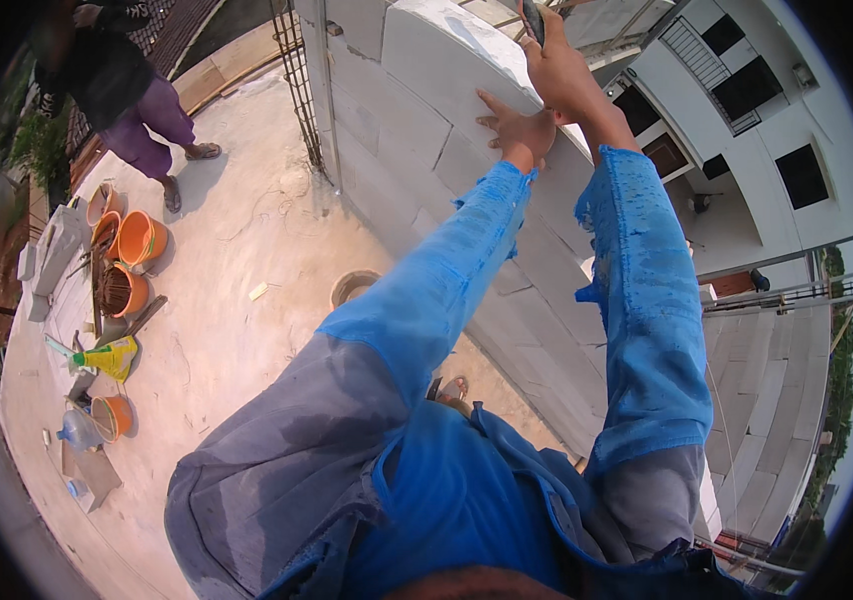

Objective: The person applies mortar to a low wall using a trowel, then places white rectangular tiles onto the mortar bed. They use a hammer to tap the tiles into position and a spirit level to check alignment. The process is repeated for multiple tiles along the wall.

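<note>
The wall of pale lightweight blocks [377,150] rises in front of me, with a large block [427,70] along its top. My left hand [515,130] rests against that block's face near its upper edge, fingers spread. Just above it, my right hand [559,75] is closed on a dark-handled tool [535,22], whose far end runs out of the top of the view, so I cannot make out its kind. Both forearms are in torn blue sleeves.
A person [132,120] in purple trousers stands at upper left. Orange buckets [143,238], a water jug [80,430] and loose blocks [52,250] line the left floor edge. Vertical rebar [297,80] stands beside the wall. A round bucket [354,285] sits below my left arm.
</note>
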`<state>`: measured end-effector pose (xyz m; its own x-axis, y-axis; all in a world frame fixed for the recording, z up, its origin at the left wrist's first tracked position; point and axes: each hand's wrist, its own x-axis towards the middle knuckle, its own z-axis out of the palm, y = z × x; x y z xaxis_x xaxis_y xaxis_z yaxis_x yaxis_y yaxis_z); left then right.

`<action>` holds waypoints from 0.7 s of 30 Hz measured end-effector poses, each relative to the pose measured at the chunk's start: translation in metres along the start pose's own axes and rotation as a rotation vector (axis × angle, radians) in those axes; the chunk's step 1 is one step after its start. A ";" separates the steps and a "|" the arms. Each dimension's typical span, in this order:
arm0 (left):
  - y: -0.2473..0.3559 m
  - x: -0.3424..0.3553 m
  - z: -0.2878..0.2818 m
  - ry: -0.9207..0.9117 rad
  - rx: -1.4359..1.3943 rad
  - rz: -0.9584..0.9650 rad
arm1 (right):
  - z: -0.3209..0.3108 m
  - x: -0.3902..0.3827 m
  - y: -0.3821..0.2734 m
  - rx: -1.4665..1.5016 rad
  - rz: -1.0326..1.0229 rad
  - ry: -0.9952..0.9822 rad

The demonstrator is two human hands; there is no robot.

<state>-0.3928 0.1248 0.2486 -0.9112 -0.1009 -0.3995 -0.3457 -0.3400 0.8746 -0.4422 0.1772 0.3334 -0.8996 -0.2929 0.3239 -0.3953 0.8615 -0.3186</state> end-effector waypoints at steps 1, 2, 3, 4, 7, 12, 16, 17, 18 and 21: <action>-0.001 0.003 0.004 -0.004 0.007 -0.016 | 0.002 0.009 0.003 -0.048 0.050 -0.110; -0.001 0.009 -0.003 0.013 0.024 -0.023 | -0.003 0.014 -0.015 -0.040 0.081 -0.226; -0.003 0.014 -0.007 0.027 0.037 -0.033 | -0.011 0.013 -0.028 -0.039 0.116 -0.339; -0.004 0.019 -0.011 0.039 0.053 -0.040 | -0.019 0.000 -0.038 0.028 0.151 -0.297; -0.015 0.037 -0.005 0.018 0.044 -0.013 | -0.034 -0.074 -0.035 0.162 0.154 -0.018; -0.006 0.003 -0.011 -0.001 -0.050 0.036 | -0.049 -0.257 -0.004 0.670 0.356 0.309; -0.008 0.009 -0.004 -0.006 -0.057 0.042 | -0.017 -0.413 0.035 1.020 0.508 0.533; -0.014 0.015 -0.004 -0.013 -0.067 0.060 | -0.003 -0.444 0.042 1.054 0.562 0.606; -0.019 0.010 0.005 -0.029 -0.049 0.086 | 0.011 -0.468 0.057 1.048 0.661 0.637; -0.035 -0.026 0.028 -0.127 0.069 0.230 | 0.018 -0.542 0.080 1.090 0.980 0.703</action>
<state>-0.3635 0.1658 0.2364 -0.9868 -0.0490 -0.1542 -0.1368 -0.2568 0.9567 0.0104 0.3970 0.1164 -0.7353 0.6613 -0.1484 0.0345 -0.1821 -0.9827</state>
